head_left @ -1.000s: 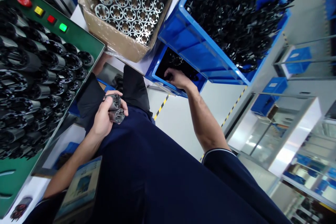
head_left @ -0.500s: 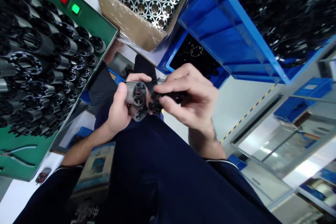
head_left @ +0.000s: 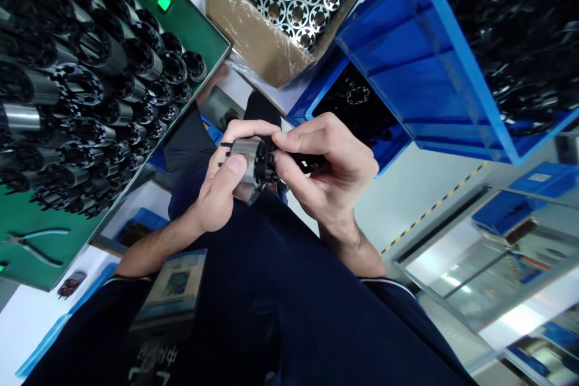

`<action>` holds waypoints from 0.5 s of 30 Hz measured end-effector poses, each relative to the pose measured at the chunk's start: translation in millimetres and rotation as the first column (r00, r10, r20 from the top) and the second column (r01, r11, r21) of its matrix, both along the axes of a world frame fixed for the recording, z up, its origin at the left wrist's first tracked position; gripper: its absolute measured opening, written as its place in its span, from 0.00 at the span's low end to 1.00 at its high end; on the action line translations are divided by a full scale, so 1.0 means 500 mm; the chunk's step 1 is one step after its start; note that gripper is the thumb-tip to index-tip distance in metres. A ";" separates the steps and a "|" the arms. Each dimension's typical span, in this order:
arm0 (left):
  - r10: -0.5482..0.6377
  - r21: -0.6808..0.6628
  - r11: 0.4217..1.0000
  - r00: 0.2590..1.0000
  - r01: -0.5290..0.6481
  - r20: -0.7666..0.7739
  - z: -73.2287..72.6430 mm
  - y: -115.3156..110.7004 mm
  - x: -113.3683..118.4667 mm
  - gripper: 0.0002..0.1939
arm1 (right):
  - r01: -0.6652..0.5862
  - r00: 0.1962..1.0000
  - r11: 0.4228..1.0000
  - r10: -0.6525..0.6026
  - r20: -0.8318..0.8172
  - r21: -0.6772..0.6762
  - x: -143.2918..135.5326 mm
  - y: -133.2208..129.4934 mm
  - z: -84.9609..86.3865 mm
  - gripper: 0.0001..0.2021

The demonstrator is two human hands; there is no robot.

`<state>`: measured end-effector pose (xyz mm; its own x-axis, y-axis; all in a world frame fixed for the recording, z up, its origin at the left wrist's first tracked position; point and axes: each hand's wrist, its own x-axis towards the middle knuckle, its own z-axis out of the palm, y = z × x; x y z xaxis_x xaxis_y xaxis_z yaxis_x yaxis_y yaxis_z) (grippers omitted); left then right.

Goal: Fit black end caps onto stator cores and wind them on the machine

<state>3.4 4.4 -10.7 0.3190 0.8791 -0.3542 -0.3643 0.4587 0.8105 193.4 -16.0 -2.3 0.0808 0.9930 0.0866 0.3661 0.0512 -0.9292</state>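
My left hand (head_left: 221, 184) is closed around a silver metal cylinder (head_left: 245, 151), with a second metal cylinder (head_left: 246, 192) partly visible below it. A black plastic ring (head_left: 263, 161) sits at the right end of the upper cylinder, and thin black prongs stick out at its left end. The thumb and forefinger of my right hand (head_left: 332, 166) pinch the ring's right side. More black plastic pieces (head_left: 310, 163) show inside my right palm, partly hidden by the fingers.
Many cylinders with black ends (head_left: 97, 48) stand on a green bench (head_left: 27, 259) at left, near pliers (head_left: 34, 244). A cardboard box (head_left: 253, 42) holds metal cores. Blue bins (head_left: 384, 60) with black parts are at right. Another person's arm (head_left: 212, 84) shows beyond the bench edge.
The black ring has moved left from my right hand's side onto the upper cylinder's end. My left hand has turned the cylinder more side-on. The whole view has shifted slightly.
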 end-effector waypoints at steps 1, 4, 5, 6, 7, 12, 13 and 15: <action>0.015 0.042 0.999 0.999 -0.013 -0.047 0.001 -0.001 -0.003 0.30 | 0.000 1.000 1.000 0.000 -0.016 0.011 -0.003 -0.003 0.000 0.12; 0.035 0.193 0.981 0.988 -0.006 -0.151 0.007 -0.003 -0.013 0.27 | 0.016 0.999 0.995 -0.011 -0.053 0.098 -0.016 -0.007 0.000 0.14; 0.031 0.211 0.978 0.985 0.005 -0.169 0.008 -0.005 -0.016 0.27 | 0.034 0.998 0.992 -0.028 -0.049 0.124 -0.021 -0.008 0.001 0.12; 0.024 0.213 0.977 0.984 0.015 -0.179 0.006 -0.006 -0.019 0.27 | 0.050 0.998 0.988 -0.044 -0.041 0.146 -0.026 -0.008 0.003 0.11; 0.019 0.204 0.979 0.983 0.019 -0.184 0.003 -0.008 -0.021 0.28 | 0.059 0.998 0.986 -0.054 -0.034 0.155 -0.029 -0.007 0.005 0.09; -0.027 0.283 0.956 0.984 0.076 -0.174 -0.057 -0.008 -0.022 0.39 | 0.024 1.000 0.958 -0.023 -0.007 0.284 -0.035 0.000 0.008 0.13; -0.042 0.335 0.937 0.985 0.096 -0.165 -0.070 -0.006 -0.021 0.40 | 0.017 1.000 0.939 -0.025 0.019 0.342 -0.035 0.000 0.007 0.15; -0.058 0.422 0.899 0.988 0.115 -0.145 -0.087 -0.002 -0.021 0.38 | 0.008 0.997 0.896 -0.040 0.063 0.445 -0.037 -0.001 0.005 0.16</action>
